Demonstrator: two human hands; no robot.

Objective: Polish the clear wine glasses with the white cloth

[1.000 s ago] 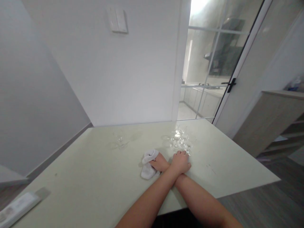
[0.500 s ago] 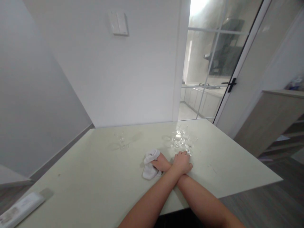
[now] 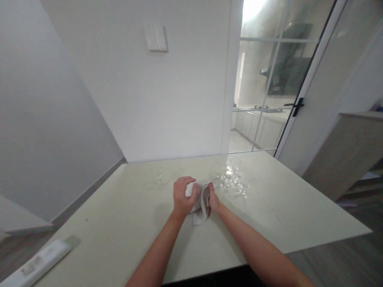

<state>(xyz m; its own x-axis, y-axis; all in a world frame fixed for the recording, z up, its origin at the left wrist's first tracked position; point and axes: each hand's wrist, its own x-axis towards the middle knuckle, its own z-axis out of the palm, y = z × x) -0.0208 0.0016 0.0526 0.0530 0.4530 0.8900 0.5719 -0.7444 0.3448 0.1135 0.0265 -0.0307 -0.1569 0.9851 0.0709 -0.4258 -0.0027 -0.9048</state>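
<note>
Head view: a cloth [image 3: 198, 205] is gripped by left hand [image 3: 182, 196] and right hand [image 3: 214, 201]; far-right glassware [image 3: 234, 180] might be toppled by rightward swings.

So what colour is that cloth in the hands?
The cloth is pale greyish white, best seen in the head view.

cloth [image 3: 198, 204] partly hidden by hands [image 3: 182, 196]

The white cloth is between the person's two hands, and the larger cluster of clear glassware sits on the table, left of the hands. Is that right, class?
Not left: the head view shows the larger cluster of clear glassware on the table, to the right of the left hand and the right hand. The white cloth is between them, as stated.
</note>
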